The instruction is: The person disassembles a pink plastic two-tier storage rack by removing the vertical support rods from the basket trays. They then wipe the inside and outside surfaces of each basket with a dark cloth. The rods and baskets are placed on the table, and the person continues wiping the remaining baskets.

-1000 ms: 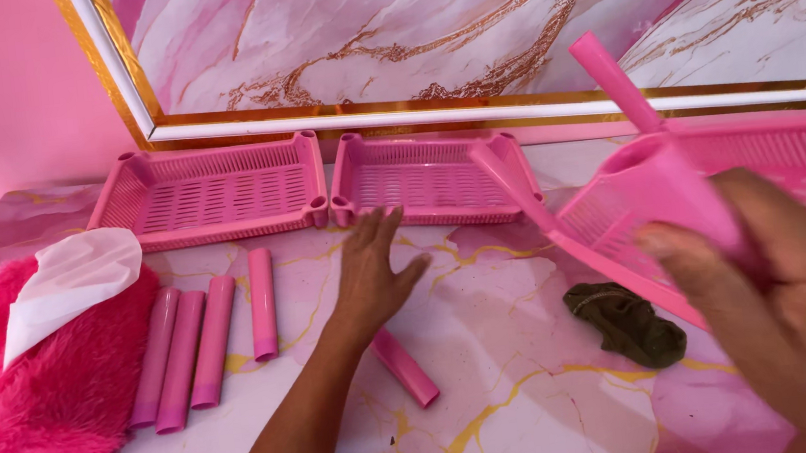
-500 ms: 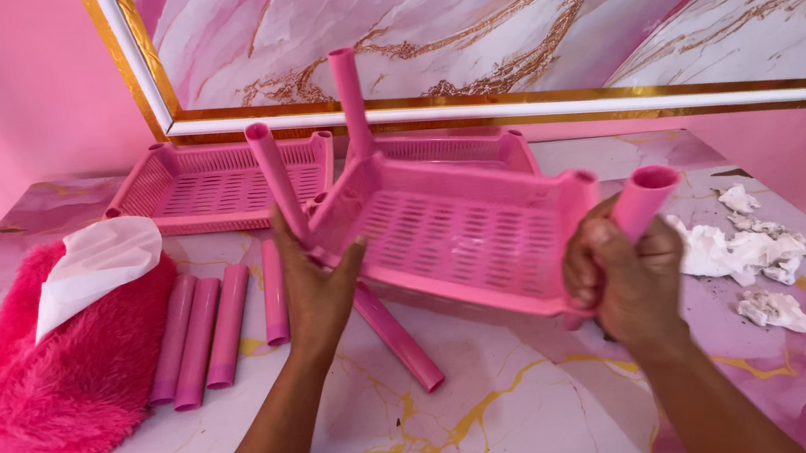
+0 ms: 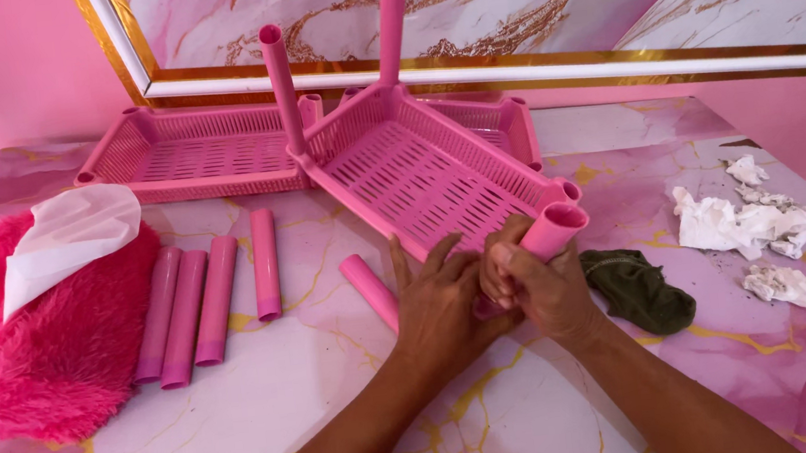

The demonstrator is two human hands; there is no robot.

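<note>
Under my right hand (image 3: 537,287), closed round pink tube (image 3: 549,230); left hand (image 3: 440,302), fingers spread, steadies tray (image 3: 418,181). I'd keep tube straight.

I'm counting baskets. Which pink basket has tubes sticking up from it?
The tilted basket in the middle, by the hands. Two tubes stand in its far corners; the two baskets behind lie flat without any.

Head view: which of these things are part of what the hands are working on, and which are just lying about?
In hand:
right hand gripping a pink tube
left hand against the tilted pink tray, two tubes already standing in it
five loose tubes
two more trays

Lying about:
fluffy pink cloth
white sheet
olive rag
crumpled tissues
</note>
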